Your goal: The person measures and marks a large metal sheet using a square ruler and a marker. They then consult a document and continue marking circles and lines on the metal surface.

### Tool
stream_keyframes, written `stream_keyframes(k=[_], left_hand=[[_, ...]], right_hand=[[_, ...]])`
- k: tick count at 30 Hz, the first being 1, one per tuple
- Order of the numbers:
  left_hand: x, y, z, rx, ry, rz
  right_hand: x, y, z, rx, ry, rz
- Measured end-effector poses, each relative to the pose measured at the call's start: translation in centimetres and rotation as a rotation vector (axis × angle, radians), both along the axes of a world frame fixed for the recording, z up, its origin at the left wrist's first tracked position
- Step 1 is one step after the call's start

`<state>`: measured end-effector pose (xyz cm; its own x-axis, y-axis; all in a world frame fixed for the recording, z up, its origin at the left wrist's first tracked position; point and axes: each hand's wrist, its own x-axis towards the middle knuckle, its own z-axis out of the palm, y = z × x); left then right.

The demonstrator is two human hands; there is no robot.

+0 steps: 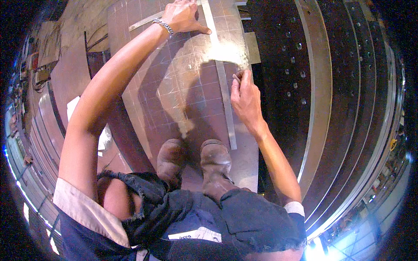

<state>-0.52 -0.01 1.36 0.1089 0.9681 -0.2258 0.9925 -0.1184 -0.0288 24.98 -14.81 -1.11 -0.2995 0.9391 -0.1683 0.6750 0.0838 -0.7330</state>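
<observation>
My left hand [180, 16] reaches far across a flat metal plate [163, 93]. It presses down near the corner of a steel framing square [225, 98], the thumb stretched out against the long blade and apart from the fingers. The fingertips run close to the upper edge of the view. The long blade points back toward me, and the short arm goes off to the left. To the right of the blade, my right hand [246, 98] pinches a thin, pale marking stick [236, 78], perhaps chalk. Pale lines cross on the plate as a grid.
My boots [215, 157] stand on the plate's near part. Along its right side lie long dark steel beams [320, 87], one with rows of holes. A bright patch of light [226, 52] falls across the square. White paper or cloth [104, 139] lies left of my leg.
</observation>
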Motion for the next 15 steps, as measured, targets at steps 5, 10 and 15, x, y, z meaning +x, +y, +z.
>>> stream_keyframes(k=[5, 10, 15], left_hand=[[-0.1, 0.0, 0.4, -0.03, -0.022, 0.041], [-0.1, 0.0, 0.1, -0.023, -0.03, 0.039], [-0.6, 0.0, -0.3, 0.019, -0.011, 0.028]], right_hand=[[0.1, 0.8, -1.6, 0.197, 0.053, 0.089], [-0.9, 0.8, -0.5, 0.019, -0.103, 0.012], [-1.0, 1.0, -0.6, 0.034, -0.04, 0.041]])
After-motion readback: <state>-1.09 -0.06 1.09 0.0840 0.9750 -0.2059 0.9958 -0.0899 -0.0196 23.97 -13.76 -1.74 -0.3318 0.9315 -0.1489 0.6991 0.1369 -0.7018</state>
